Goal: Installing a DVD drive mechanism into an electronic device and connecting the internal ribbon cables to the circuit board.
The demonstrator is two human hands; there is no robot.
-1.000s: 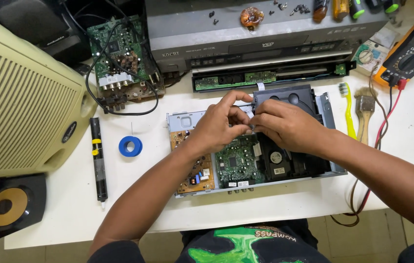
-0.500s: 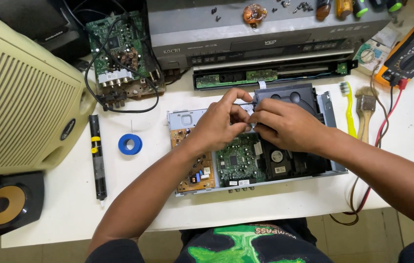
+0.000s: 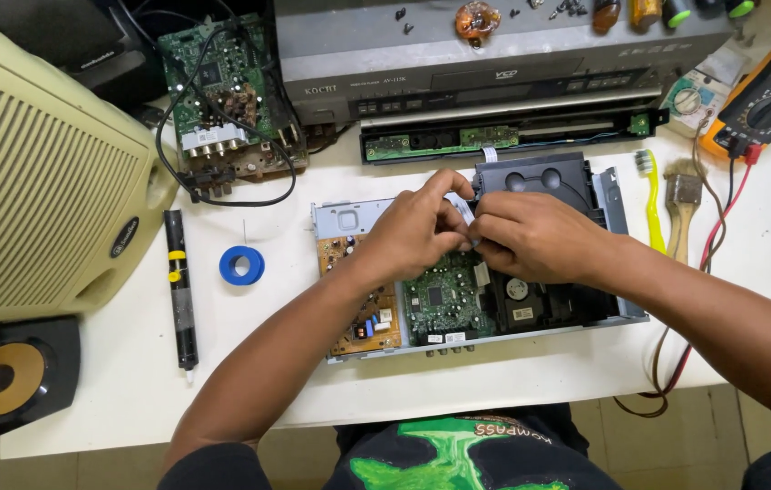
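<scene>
Together both hands point(image 3: 476, 238) pinch a ribbon cable point(image 3: 463, 210) (upright) over the player chassis point(image 3: 617, 272).

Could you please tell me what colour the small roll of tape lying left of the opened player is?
The roll of tape is blue, seen in the head view.

Left hand point(image 3: 417, 234) and right hand point(image 3: 531, 238) meet at centre, knuckles up. Fingers point(image 3: 454, 186) curl inward, tips pinched together. Both forearms extend forward, converging.
</scene>
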